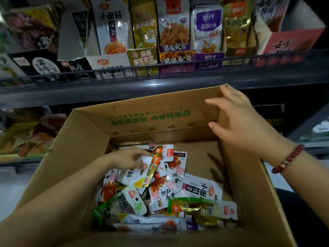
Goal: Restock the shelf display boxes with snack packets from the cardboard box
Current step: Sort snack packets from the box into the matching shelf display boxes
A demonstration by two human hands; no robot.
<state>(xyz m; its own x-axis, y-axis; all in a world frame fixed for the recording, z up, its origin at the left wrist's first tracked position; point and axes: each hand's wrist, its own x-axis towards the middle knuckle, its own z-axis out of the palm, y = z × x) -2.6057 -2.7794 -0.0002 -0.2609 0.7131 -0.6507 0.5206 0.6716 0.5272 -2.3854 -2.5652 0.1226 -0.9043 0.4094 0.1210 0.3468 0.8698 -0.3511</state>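
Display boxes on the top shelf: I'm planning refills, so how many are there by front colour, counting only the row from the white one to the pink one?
White display box: 1
Gold/olive display boxes: 2
Purple display boxes: 2
Pink display box: 1
Total: 6

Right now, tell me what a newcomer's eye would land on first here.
The open cardboard box fills the foreground, with a jumble of snack packets heaped in its bottom. The left hand reaches into the heap and pinches a few packets, while the right hand, fingers spread, hovers at the box's far right corner. Above, display boxes of packets line the shelf behind a wire rail.
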